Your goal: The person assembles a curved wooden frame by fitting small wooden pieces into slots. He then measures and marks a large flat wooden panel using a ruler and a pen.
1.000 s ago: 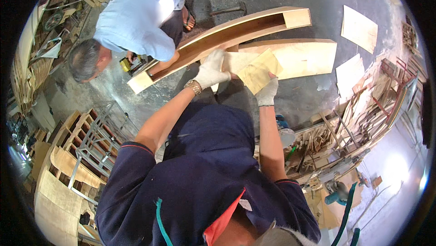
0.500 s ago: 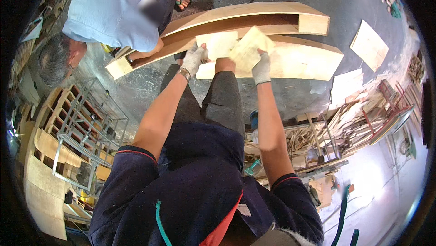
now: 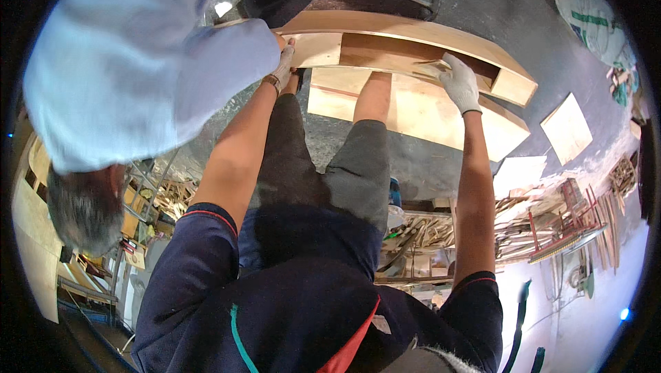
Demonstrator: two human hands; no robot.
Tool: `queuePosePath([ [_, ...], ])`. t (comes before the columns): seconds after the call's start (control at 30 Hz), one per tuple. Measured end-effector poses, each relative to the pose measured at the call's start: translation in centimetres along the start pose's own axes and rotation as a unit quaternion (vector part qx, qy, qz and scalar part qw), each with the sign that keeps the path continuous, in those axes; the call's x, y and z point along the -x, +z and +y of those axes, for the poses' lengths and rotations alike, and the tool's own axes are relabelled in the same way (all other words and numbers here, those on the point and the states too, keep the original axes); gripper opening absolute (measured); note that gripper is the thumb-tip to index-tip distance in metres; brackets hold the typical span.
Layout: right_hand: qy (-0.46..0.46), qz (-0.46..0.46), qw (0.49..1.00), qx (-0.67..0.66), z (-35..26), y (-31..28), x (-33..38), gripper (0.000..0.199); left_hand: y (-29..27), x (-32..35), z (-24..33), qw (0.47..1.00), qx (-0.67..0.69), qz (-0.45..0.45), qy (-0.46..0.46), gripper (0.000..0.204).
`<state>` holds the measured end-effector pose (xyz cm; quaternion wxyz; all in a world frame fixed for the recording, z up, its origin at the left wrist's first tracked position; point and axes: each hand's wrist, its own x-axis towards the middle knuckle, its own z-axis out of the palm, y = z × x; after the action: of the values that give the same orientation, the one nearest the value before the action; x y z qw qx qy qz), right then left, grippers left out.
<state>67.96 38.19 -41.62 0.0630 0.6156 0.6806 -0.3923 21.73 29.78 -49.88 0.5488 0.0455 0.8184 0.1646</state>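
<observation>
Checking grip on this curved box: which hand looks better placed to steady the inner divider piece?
Probably the right hand: its gloved fingers lie on the divider piece inside the curved plywood frame. The left hand sits at the frame's left end, crowded by a co-worker's sleeve.

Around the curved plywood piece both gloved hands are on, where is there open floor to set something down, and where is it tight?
Bare grey floor lies beyond the curved plywood frame, before the sack. Another strip runs between the flat plywood panel and the scrap pile. Tight near the left hand, where a co-worker's sleeve presses in.
</observation>
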Motion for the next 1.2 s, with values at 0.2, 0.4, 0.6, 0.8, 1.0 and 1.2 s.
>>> queuePosePath([
  [0.2,-0.060,-0.114,0.974,0.185,-3.2,3.1,-4.5,0.040,-0.4,-1.2,0.6,1.000,-0.010,-0.019,-0.005,0.068],
  [0.4,-0.021,-0.147,0.966,0.211,-4.8,4.0,-6.6,0.040,0.8,-1.3,1.9,0.995,-0.091,0.021,-0.036,0.079],
  [0.6,-0.038,-0.098,0.991,0.079,-3.0,3.7,-6.0,0.039,1.2,-1.7,1.8,0.995,-0.099,0.014,-0.017,0.072],
  [0.8,-0.043,0.055,0.997,0.031,-1.5,7.1,-5.7,0.020,-0.3,-3.1,0.9,0.997,-0.008,-0.074,-0.031,0.059],
  [1.0,-0.039,0.118,0.986,0.107,-2.6,8.3,-4.7,0.019,-0.3,-3.7,0.2,0.998,-0.019,-0.058,-0.028,0.068],
  [1.2,-0.090,0.112,0.989,0.042,-0.2,6.7,-4.7,0.020,0.2,-3.4,0.1,0.998,-0.055,0.014,-0.013,0.081],
])
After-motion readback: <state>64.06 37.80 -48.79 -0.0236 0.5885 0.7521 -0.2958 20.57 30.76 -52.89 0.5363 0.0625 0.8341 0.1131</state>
